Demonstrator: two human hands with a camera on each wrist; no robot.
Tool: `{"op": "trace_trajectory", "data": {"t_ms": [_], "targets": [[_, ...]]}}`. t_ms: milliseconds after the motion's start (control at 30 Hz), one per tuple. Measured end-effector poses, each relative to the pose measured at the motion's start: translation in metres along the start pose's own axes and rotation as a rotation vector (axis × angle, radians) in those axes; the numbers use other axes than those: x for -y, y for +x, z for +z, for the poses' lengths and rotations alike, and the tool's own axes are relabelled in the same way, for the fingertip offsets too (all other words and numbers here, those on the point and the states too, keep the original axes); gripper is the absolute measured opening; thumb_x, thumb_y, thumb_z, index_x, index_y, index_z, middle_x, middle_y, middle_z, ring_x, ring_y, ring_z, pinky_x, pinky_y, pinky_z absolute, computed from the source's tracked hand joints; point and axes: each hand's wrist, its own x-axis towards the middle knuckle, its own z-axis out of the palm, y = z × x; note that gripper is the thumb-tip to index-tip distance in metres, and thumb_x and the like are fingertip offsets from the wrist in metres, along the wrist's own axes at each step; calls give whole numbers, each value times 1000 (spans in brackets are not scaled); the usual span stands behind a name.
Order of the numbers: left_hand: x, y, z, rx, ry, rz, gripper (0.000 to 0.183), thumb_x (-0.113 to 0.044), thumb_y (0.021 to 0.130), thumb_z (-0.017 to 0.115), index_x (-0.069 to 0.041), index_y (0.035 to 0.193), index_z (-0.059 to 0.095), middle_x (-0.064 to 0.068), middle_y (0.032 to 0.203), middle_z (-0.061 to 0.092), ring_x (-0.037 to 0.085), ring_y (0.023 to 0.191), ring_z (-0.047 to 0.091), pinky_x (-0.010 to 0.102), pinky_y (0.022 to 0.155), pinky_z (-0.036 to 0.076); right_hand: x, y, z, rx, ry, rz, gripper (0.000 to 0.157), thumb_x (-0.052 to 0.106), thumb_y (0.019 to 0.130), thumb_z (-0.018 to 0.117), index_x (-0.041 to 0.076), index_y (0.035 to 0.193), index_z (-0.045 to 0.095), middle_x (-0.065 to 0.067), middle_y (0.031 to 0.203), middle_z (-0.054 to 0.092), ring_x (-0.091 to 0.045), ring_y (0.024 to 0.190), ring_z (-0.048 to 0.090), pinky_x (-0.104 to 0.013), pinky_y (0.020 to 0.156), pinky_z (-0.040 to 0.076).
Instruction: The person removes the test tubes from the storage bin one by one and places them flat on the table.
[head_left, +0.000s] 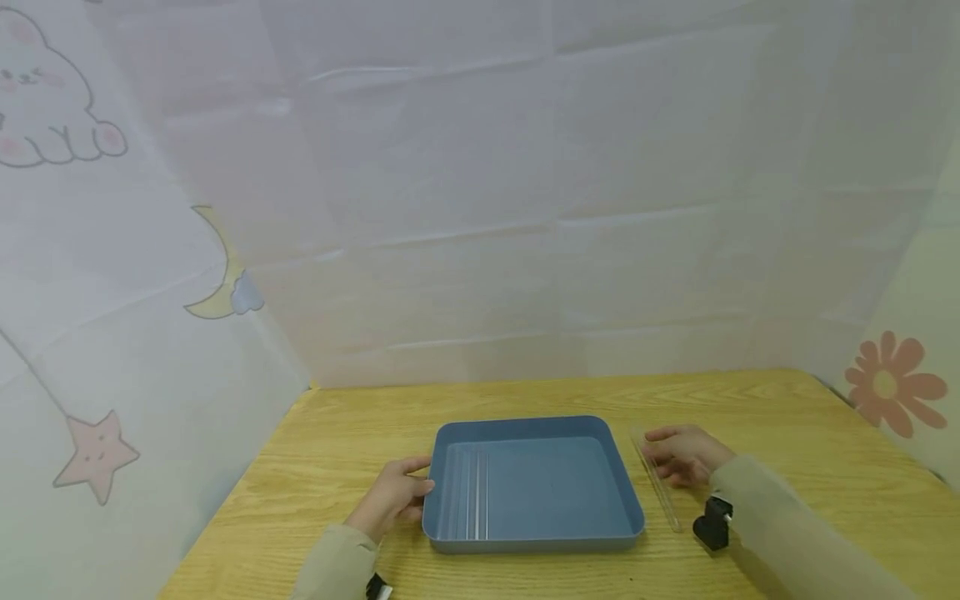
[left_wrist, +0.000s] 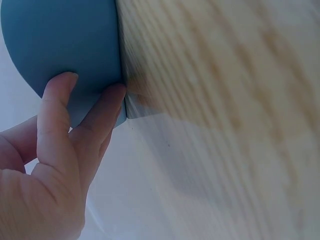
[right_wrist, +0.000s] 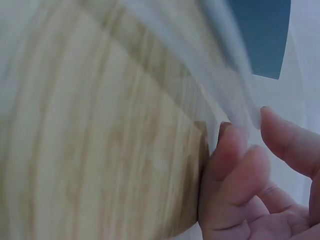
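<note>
A blue-grey rectangular tray [head_left: 551, 492] sits on the wooden table. Several clear tubes [head_left: 480, 496] lie side by side along its left end. My left hand [head_left: 397, 492] is at the tray's left side, its fingers [left_wrist: 60, 95] extended against the outer wall near the corner. To the right of the tray, my right hand [head_left: 684, 456] pinches a slim clear tube [head_left: 662, 492], which slants with its near end toward me. In the right wrist view the same tube [right_wrist: 200, 65] runs up from between thumb and fingertips, blurred, with the other fingers curled low over the wood.
The wooden table [head_left: 787, 442] reaches back to a pale cloth wall [head_left: 480, 208]. A side sheet with printed star [head_left: 97, 454] and moon shapes hangs on the left, one with a flower [head_left: 892, 385] on the right. Black wrist devices sit at both sleeves [head_left: 795, 533].
</note>
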Motion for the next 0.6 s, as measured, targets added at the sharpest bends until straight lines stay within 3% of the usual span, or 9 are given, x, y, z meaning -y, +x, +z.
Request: {"op": "trace_trajectory", "data": {"t_ms": [267,600], "targets": [[0,0,1,12,1,13,48,7,96,52,13,142,39,28,109,65,29,84,70,34,61,58,-4,1,0,-8,-82,-42,58,9,95,62,-15,139,33,-4,85,66,-9,56,56,-19,49,45],[-2,-1,1,4,17,-3,49,6,95,53,12,141,39,26,108,66,27,83,69,34,63,58,-3,5,2,-23,-122,-28,57,6,92,64,-17,136,35,-4,81,65,-9,53,53,-21,48,44]]}}
